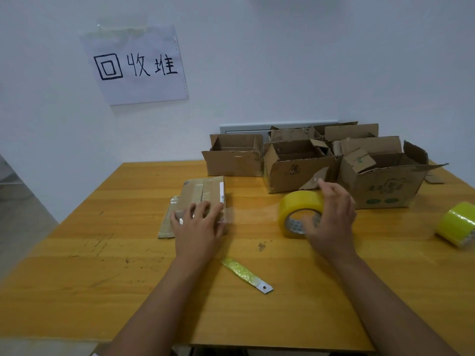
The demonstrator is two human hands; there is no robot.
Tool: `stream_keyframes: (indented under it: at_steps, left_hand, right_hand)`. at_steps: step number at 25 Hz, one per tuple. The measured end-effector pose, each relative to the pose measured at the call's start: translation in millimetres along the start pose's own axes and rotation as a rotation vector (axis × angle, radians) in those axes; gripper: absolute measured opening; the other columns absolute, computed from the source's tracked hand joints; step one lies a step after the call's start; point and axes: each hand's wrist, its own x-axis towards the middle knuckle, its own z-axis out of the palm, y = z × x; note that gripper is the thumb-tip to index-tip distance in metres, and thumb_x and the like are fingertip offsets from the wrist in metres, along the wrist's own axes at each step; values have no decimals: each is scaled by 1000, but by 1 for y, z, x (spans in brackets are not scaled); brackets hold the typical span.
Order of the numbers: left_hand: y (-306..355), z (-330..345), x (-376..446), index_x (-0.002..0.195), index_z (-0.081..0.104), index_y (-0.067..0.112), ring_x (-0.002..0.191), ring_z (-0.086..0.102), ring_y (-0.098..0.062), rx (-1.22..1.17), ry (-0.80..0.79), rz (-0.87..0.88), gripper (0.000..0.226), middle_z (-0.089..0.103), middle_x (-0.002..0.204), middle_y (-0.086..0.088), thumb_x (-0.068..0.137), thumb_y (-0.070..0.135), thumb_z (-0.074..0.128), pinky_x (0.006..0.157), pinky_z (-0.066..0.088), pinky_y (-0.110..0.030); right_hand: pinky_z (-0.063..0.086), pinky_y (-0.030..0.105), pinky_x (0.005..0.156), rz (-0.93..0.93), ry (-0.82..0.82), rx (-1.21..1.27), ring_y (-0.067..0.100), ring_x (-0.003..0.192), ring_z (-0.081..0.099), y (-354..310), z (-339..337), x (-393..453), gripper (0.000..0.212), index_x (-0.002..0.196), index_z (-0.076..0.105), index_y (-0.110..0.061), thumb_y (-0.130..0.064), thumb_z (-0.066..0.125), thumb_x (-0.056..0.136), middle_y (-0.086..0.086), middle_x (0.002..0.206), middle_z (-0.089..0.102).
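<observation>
A person tapes a flattened cardboard bundle (200, 191) lying near the middle of the tabletop (102, 253), toward its far edge. The left hand (198, 224) lies flat on the bundle, fingers straight, pressing it down. The right hand (331, 219) curls round a yellow tape roll (298, 204) just right of the bundle, with a clear strip of tape (252, 214) stretched between roll and cardboard. The right hand is blurred, so its thumb's place in the core is uncertain. Done well, the strip likely wants drawing taut and low, the left palm pinning the stuck end, before a cut with the utility knife (246, 274) near the front edge. Open boxes (295, 170) crowd the far right corner.
</observation>
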Motion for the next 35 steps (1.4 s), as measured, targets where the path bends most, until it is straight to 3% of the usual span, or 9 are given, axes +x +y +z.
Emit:
stream_keyframes:
  at_steps: [3,8,12,16,22,25,28,32,35]
  left_hand:
    - [-1,-2,0,133,47,45,134,40,-25,-19,-36,5,41,50,140,7,92,50,53,110,16,-62]
    - [-6,-4,-2,136,47,45,136,39,-24,-48,-22,23,43,49,142,6,93,48,53,112,15,-61]
    - [-9,1,-5,135,50,43,134,42,-25,-57,15,49,45,54,140,4,91,44,60,111,18,-61]
    - [-10,5,-5,133,55,41,130,47,-26,-69,60,60,45,58,136,3,89,41,65,108,24,-63]
    - [-9,8,-6,130,57,40,127,49,-28,-83,84,61,43,60,132,0,89,37,66,107,23,-64]
    - [-8,8,-6,133,54,41,129,48,-28,-80,71,55,43,58,135,0,90,38,63,108,20,-64]
    - [-9,7,-7,135,52,42,132,46,-28,-86,59,44,45,57,137,0,91,39,62,110,18,-65]
    - [-8,8,-7,133,54,41,129,48,-29,-95,87,50,47,58,135,0,89,35,67,109,20,-65]
    - [-9,9,-7,132,55,39,127,49,-30,-89,106,55,50,59,134,-1,86,32,70,107,23,-65]
  right_hand:
    - [45,42,87,-337,-54,60,27,101,52,-36,9,-22,39,114,60,-11,-31,51,82,9,107,58]
    - [46,36,80,-308,-984,-131,20,102,54,-78,16,-44,42,128,38,-30,-55,45,95,-4,115,57]
    - [38,34,70,-343,-1074,-169,24,101,53,-84,16,-43,29,120,31,-30,-41,47,98,4,105,59]
    - [39,27,60,-226,-1255,122,7,71,45,-76,12,-26,11,103,56,-32,-26,58,94,5,81,55]
    - [51,30,67,423,-874,1319,22,73,63,-77,11,8,26,97,66,-3,-16,50,81,13,83,68]
    - [47,35,73,633,-720,1570,24,74,62,-89,28,21,30,106,63,-4,-17,42,89,19,91,70]
    - [46,33,69,662,-534,1385,23,72,62,-102,49,31,16,100,65,-8,-12,50,98,12,81,72]
    - [45,28,54,382,-473,866,13,55,53,-105,69,41,16,99,64,-15,-3,58,91,-1,58,57]
    - [48,34,63,137,-438,509,18,59,53,-106,77,49,12,96,63,-23,-14,62,88,0,60,55]
